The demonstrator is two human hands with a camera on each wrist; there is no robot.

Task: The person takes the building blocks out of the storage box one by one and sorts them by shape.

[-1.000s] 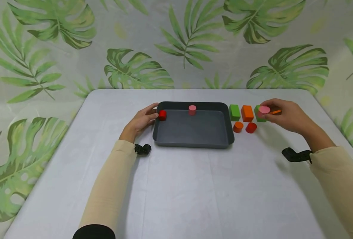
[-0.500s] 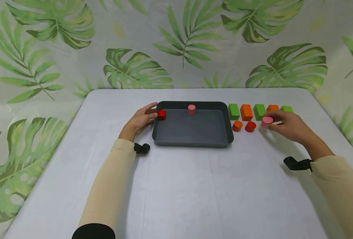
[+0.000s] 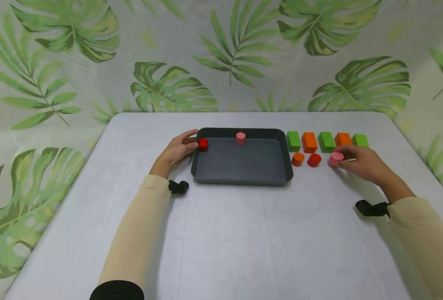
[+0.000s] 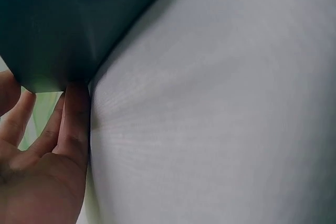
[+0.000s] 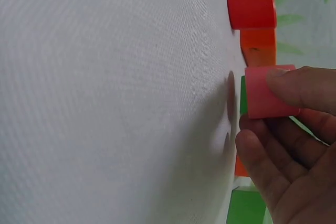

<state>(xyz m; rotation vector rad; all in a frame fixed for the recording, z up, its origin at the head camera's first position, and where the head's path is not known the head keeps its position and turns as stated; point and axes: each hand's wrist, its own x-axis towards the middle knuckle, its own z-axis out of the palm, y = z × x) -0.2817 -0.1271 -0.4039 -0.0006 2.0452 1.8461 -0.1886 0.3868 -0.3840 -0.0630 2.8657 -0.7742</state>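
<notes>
My left hand (image 3: 175,151) holds the left side of a dark grey baking tray (image 3: 244,160), thumb over the rim and fingers along the outer wall. In the left wrist view, fingertips meet the tray's wall (image 4: 63,35). A red cylinder (image 3: 203,145) stands inside the tray by the thumb, and a pink cylinder (image 3: 240,138) near its back wall. My right hand (image 3: 364,163) pinches another pink cylinder (image 5: 265,95) between thumb and fingers, low over the table, with its shadow close beneath. To its left stand a red cylinder (image 3: 314,160) and an orange cylinder (image 3: 298,159).
Right of the tray, a back row alternates green (image 3: 293,141) and orange blocks (image 3: 309,143), ending at a green block (image 3: 360,140) behind my right hand. A white cloth (image 3: 221,233) covers the table. Leaf-patterned fabric (image 3: 240,54) hangs behind.
My right hand has come down and toward me with the pink cylinder, uncovering the orange and green blocks at the row's right end. My left hand and the tray stay in place.
</notes>
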